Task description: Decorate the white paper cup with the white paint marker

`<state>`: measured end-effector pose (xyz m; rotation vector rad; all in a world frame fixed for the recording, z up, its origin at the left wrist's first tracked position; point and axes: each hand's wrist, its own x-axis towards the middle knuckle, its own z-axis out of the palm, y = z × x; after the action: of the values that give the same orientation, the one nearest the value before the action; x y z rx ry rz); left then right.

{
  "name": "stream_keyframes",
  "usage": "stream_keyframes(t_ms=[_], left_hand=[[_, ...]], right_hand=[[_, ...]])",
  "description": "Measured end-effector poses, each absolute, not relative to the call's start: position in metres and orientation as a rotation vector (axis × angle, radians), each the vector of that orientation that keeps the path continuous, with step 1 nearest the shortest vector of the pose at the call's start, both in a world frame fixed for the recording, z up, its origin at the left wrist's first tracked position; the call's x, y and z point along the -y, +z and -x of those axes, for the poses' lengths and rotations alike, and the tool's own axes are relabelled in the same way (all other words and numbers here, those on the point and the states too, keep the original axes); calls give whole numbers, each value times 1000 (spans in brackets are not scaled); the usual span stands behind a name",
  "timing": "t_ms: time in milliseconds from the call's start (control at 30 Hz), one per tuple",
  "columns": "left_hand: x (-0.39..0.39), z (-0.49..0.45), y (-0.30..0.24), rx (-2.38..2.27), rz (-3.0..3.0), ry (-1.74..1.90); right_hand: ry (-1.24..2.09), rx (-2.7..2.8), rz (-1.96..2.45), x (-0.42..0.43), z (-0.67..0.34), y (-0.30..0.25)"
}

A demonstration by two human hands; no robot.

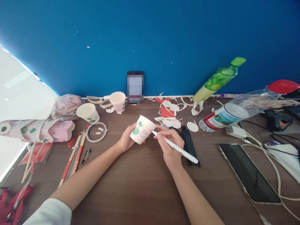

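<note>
Head view showed the cup [142,129] at frame centre, tilted with its mouth up and rightward, gripped from the left by the left hand [125,140], while the right hand [170,145] pinched a pen [178,150] whose tip apparently touched its right wall.

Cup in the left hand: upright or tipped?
Tipped. The cup leans right in the left hand, its top end toward the tip of the pen held by the right hand.
</note>
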<state>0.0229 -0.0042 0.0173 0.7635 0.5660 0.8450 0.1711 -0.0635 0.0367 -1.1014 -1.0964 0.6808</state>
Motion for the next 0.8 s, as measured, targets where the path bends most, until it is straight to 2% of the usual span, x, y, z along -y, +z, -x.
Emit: stream_keyframes(t_ms=[800], left_hand=[[8,-24,13,-637,-790,903]], right_hand=[[638,1103,1210,68,-169,37]])
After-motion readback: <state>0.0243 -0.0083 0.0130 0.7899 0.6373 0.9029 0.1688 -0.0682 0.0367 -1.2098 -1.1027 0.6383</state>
